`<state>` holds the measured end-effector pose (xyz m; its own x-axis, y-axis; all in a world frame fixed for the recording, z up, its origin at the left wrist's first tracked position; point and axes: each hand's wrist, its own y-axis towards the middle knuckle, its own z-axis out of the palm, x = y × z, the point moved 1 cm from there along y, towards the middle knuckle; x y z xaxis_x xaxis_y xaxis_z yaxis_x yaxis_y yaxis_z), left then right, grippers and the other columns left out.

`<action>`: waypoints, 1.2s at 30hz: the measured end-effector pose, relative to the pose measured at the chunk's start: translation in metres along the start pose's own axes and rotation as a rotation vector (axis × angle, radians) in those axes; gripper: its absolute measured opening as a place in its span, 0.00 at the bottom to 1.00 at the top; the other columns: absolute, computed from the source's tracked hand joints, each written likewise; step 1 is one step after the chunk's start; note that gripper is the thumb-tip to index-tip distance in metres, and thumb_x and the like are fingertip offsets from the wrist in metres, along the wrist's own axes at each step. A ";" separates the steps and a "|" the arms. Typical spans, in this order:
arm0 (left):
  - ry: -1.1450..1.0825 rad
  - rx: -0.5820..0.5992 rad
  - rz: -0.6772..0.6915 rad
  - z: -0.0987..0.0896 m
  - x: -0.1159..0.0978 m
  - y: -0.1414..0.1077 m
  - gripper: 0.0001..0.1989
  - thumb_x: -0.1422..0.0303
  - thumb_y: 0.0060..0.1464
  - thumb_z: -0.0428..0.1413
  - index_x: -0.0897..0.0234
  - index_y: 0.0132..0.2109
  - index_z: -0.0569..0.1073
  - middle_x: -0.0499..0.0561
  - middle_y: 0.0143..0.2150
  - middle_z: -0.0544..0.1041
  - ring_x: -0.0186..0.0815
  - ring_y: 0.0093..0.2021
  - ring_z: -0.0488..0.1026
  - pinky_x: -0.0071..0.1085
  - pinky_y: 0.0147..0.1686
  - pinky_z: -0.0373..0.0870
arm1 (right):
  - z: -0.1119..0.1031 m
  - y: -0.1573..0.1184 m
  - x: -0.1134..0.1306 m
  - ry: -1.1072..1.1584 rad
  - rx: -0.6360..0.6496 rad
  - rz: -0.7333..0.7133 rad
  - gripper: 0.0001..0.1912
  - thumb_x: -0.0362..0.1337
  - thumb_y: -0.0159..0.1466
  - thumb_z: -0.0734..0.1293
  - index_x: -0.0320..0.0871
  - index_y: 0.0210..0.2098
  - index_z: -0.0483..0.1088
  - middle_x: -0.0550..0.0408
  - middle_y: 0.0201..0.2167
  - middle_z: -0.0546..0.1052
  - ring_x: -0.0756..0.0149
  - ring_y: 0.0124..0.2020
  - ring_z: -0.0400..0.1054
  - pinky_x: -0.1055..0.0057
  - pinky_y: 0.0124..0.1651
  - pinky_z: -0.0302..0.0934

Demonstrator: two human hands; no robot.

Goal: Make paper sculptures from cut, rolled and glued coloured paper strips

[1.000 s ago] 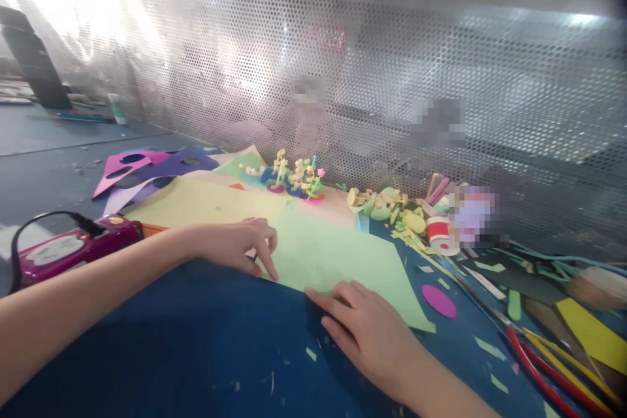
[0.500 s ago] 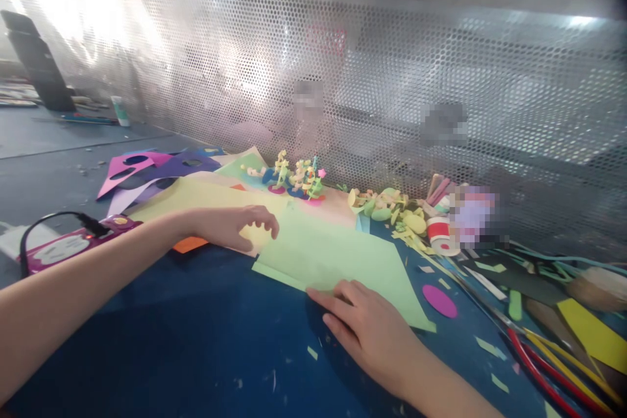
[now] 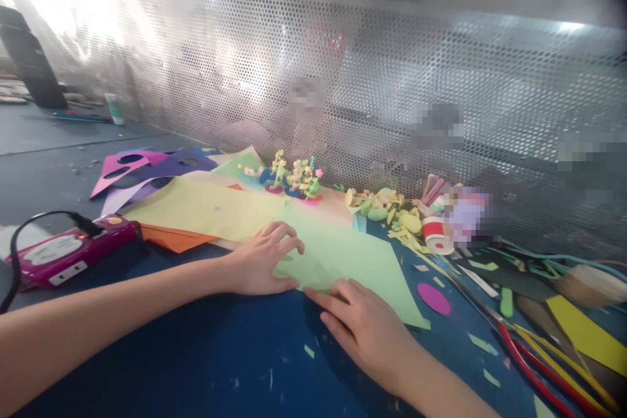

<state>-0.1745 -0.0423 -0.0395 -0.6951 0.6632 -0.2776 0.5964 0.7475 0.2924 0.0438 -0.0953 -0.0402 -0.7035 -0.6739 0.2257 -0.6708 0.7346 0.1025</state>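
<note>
A light green sheet of paper [image 3: 353, 255] lies on the dark blue tabletop in front of me. My left hand [image 3: 267, 258] rests at its front left corner, fingers bent and spread from the thumb, covering that corner. On the sheet's front edge sits my right hand [image 3: 360, 320], its index finger stretched along the edge and the fingers pressing down rather than gripping. The two hands' fingertips are close together. Under and behind the green sheet, to the left, is a pale yellow sheet [image 3: 196, 206], with orange paper [image 3: 179, 237] below it.
Scissors with red and yellow handles [image 3: 519, 346], a magenta oval [image 3: 434, 299] and paper scraps lie at right. Small paper figures [image 3: 296, 179] stand behind the sheets, before a perforated metal screen [image 3: 235, 46]. A purple power strip [image 3: 73, 251] with a black cord is at left.
My left hand has come down and right onto the green sheet's front left corner. My right hand has stayed on the front edge. The view has shifted slightly.
</note>
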 end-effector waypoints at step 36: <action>-0.077 0.525 0.003 -0.034 0.046 0.004 0.35 0.47 0.48 0.52 0.45 0.61 0.53 0.50 0.68 0.39 0.51 0.66 0.31 0.52 0.59 0.43 | -0.006 -0.009 0.001 -0.028 -0.063 -0.006 0.19 0.40 0.67 0.54 0.50 0.56 0.62 0.51 0.37 0.69 0.62 0.38 0.64 0.66 0.41 0.63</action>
<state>-0.2177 -0.0098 -0.0197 -0.6736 0.6513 -0.3493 0.7326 0.6511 -0.1986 0.0508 -0.1016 -0.0348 -0.7065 -0.6795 0.1978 -0.6595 0.7335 0.1645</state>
